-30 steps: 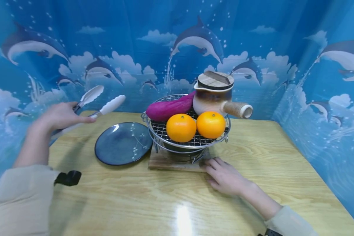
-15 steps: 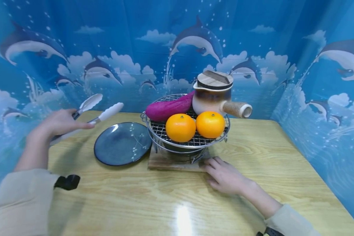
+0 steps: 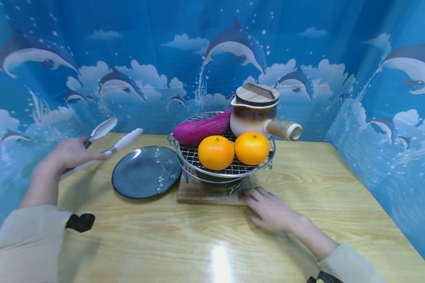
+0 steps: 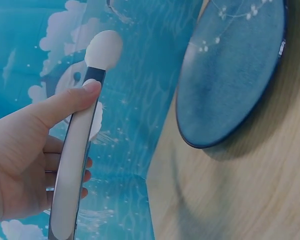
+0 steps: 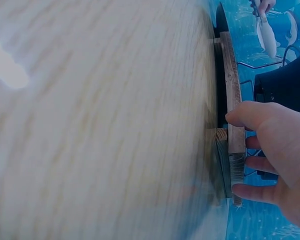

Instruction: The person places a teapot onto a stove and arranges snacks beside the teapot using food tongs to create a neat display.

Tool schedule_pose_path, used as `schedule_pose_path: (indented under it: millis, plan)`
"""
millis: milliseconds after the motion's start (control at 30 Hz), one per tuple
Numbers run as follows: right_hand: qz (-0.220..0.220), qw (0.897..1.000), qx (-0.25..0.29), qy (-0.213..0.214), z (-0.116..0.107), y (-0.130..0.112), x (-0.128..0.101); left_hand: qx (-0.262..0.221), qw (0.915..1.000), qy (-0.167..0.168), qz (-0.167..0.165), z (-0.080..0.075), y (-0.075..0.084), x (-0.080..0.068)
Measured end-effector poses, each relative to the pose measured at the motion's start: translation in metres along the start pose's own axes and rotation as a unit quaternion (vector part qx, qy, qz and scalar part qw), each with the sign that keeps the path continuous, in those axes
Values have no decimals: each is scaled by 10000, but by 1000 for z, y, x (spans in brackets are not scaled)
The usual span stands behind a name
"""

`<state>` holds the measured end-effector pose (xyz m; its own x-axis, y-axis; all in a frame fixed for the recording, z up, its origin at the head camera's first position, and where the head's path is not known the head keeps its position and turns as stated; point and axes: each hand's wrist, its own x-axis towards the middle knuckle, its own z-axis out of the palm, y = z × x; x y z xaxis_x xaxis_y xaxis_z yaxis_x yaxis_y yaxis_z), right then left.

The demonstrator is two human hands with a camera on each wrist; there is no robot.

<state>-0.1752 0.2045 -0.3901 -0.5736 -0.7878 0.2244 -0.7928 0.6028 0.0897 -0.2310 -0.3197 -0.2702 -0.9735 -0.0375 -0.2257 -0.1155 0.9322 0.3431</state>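
Observation:
In the head view my left hand [image 3: 72, 153] holds a pair of tongs [image 3: 125, 141] with white tips, at the left of a dark blue plate [image 3: 145, 173]. The tips are spread, with nothing between them. The left wrist view shows the thumb pressed along one arm of the tongs [image 4: 72, 175] and the fingers behind. My right hand [image 3: 269, 210] grips the near right corner of a wooden board [image 3: 212, 197]. In the right wrist view its thumb lies at the edge of the board [image 5: 233, 85]. A round wire grill rack [image 3: 230, 175] stands over this board.
On the rack sit a purple eggplant-shaped vegetable [image 3: 202, 129], two oranges, one left [image 3: 216, 153] and one right [image 3: 251, 148], and a lidded teapot [image 3: 251, 118] whose wrapped handle juts right. A dolphin-print curtain [image 3: 145, 39] encloses the back and sides of the wooden table [image 3: 156, 239].
My left hand has lowered the tongs slightly, and their tips have moved down and a little left. The right hand stays at the board's corner.

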Motion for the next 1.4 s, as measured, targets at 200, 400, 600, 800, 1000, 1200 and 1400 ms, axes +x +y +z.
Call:
schedule_pose_path:
  millis: [200, 400, 600, 800, 1000, 1200, 1400]
  plan:
    - [20, 10000, -28, 10, -1, 1, 0, -260, 9992, 199, -208, 8, -3, 6]
    - [-3, 10000, -60, 31, -1, 3, 0, -194, 9981, 510, -275, 13, -5, 8]
    - [8, 10000, -86, 25, 0, 2, 1, -61, 9975, 639, -307, 19, -11, 8]
    - [-113, 9997, -137, 163, 3, -2, -1, 8, 9967, 739, -330, 26, -25, 9]
    - [-126, 9996, -79, 245, 5, -2, -2, 145, 9968, 626, -486, 29, -34, 11]
    - [-64, 9998, -50, 162, 4, -1, -3, 176, 9959, 587, -667, 34, -35, 12]
    - [-32, 9999, -79, 113, 3, 0, -2, 179, 9947, 473, -894, 37, -34, 14]
